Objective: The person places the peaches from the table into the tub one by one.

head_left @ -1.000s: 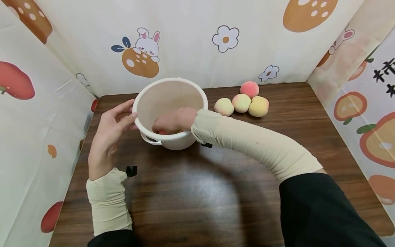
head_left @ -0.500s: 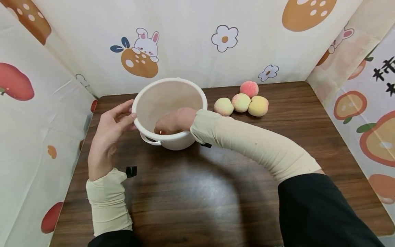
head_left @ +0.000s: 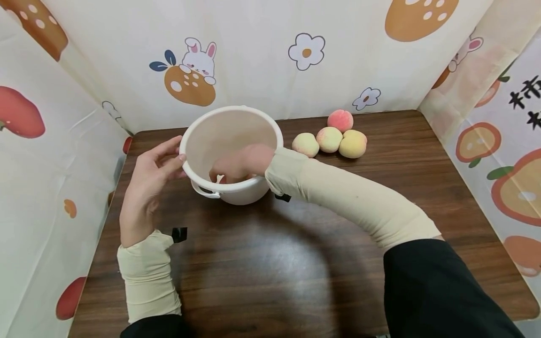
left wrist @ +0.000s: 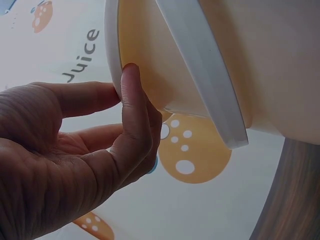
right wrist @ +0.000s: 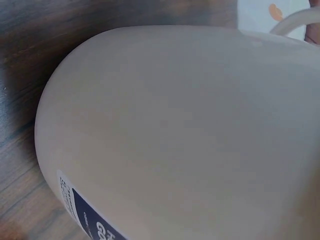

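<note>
A white plastic bucket (head_left: 247,192) stands upright at the back left of the table. My left hand (head_left: 145,183) pinches its rim on the left side; in the left wrist view, the thumb and a finger of the left hand (left wrist: 100,140) meet at the rim. My right hand (head_left: 241,164) is down inside the bucket, bent at the wrist over the near right rim. A small reddish patch shows under its fingers, mostly hidden by the hand and bucket wall. The right wrist view shows only the bucket's outside (right wrist: 175,125), not the hand.
Right of the bucket lie several peaches: a pale one (head_left: 305,145), a blushed one (head_left: 329,139), a yellow one (head_left: 353,144) and a pink one (head_left: 340,120). A printed curtain (head_left: 253,56) stands behind the dark wooden table (head_left: 253,272). The bucket's handle (head_left: 204,191) hangs down.
My right hand has shifted slightly inside the bucket; less red shows beneath its fingers, and a small white gap has appeared there. My left hand keeps its place on the rim.
</note>
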Demonstrator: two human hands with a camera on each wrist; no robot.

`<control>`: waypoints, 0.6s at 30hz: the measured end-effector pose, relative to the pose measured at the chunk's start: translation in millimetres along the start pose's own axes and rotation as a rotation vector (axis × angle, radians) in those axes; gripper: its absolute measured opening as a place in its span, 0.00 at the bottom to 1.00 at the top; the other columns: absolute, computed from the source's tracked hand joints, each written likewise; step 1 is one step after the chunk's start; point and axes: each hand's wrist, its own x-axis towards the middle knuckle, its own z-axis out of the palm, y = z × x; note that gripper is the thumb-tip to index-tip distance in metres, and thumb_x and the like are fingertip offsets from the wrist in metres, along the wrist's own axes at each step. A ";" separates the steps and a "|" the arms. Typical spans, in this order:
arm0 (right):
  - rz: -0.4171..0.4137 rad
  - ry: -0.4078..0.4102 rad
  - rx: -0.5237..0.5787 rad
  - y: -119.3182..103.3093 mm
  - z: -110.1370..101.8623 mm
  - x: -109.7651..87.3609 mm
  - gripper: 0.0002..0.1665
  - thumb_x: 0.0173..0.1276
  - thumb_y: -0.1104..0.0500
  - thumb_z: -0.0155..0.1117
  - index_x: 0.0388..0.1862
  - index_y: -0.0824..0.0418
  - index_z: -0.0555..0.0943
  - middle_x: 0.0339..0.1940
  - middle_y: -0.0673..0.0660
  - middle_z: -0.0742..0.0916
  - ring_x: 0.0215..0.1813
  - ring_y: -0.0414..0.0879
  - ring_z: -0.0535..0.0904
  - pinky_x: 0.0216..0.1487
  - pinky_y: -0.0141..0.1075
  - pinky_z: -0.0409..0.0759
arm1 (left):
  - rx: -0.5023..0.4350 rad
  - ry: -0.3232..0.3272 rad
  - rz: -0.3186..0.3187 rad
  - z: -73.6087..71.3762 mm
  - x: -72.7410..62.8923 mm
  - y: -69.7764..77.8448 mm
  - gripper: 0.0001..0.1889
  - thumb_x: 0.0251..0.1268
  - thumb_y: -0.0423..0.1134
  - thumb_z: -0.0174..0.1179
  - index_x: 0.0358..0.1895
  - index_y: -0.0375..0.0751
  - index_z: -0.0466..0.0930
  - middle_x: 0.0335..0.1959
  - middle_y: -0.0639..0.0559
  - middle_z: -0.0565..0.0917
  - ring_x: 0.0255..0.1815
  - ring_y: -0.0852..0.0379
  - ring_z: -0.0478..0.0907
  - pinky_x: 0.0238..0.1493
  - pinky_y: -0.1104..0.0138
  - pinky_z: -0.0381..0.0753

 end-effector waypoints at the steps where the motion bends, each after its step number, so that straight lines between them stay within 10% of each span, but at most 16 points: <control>1: 0.006 0.004 -0.010 0.4 -0.3 -1.1 0.19 0.81 0.49 0.55 0.67 0.44 0.79 0.50 0.46 0.84 0.46 0.42 0.80 0.46 0.35 0.80 | 0.000 -0.002 -0.002 0.1 0.2 -0.1 0.31 0.73 0.28 0.63 0.77 0.32 0.67 0.52 0.48 0.77 0.38 0.66 0.87 0.37 0.74 0.90; 8: -0.035 0.095 -0.066 3.5 1.2 -10.5 0.26 0.84 0.45 0.51 0.74 0.53 0.74 0.69 0.53 0.81 0.66 0.46 0.77 0.73 0.39 0.72 | -0.006 -0.009 -0.011 -1.5 -1.1 -0.6 0.32 0.73 0.28 0.62 0.78 0.32 0.66 0.52 0.49 0.77 0.38 0.66 0.87 0.37 0.74 0.89; 18: -0.013 0.363 -0.047 6.2 3.8 -39.5 0.24 0.83 0.46 0.50 0.69 0.55 0.77 0.64 0.55 0.83 0.61 0.51 0.81 0.69 0.44 0.77 | -0.021 -0.011 0.009 0.6 0.0 0.0 0.31 0.72 0.28 0.63 0.77 0.31 0.67 0.51 0.49 0.78 0.37 0.66 0.87 0.36 0.74 0.89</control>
